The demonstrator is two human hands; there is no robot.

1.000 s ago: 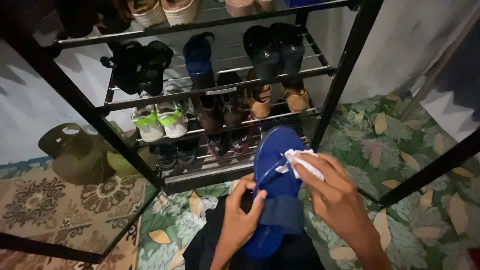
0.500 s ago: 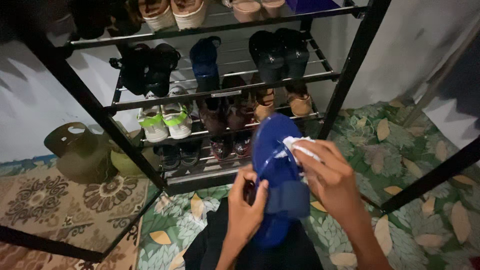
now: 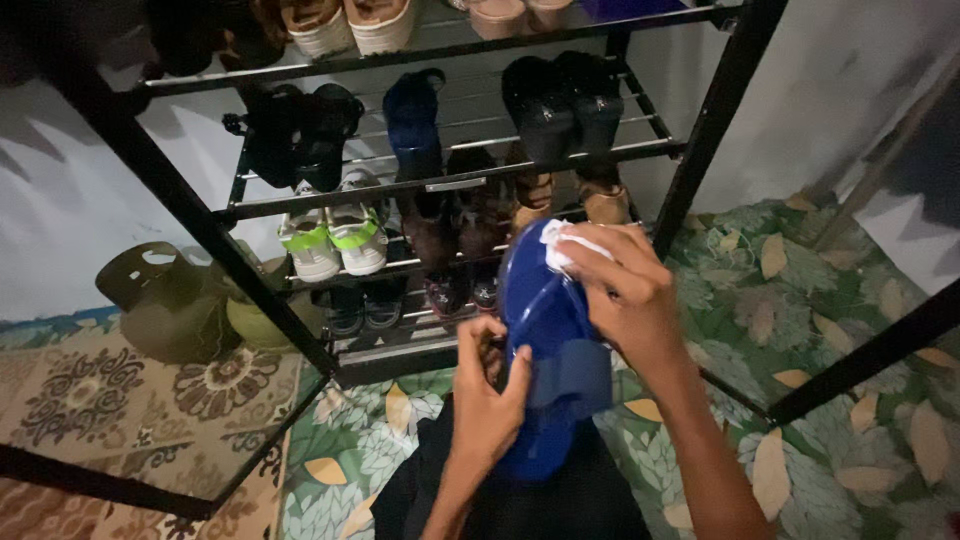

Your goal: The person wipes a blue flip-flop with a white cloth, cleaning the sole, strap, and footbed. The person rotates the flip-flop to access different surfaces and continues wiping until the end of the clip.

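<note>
Facing a black metal shoe rack (image 3: 690, 160) w/ several pairs on its shelves, we sit on a leaf-patterned floor mat (image 3: 830, 330); an olive jug (image 3: 165, 300) stands beside the rack. We hold a blue sandal (image 3: 550, 340) upright in front of us, above the lap. Left hand (image 3: 490, 400) is closed round its lower edge. Right hand (image 3: 625, 290) pinches a white cloth (image 3: 560, 245) against the toe end. Wiping looks underway near the top; how much is clean we can't tell, light's dim.
</note>
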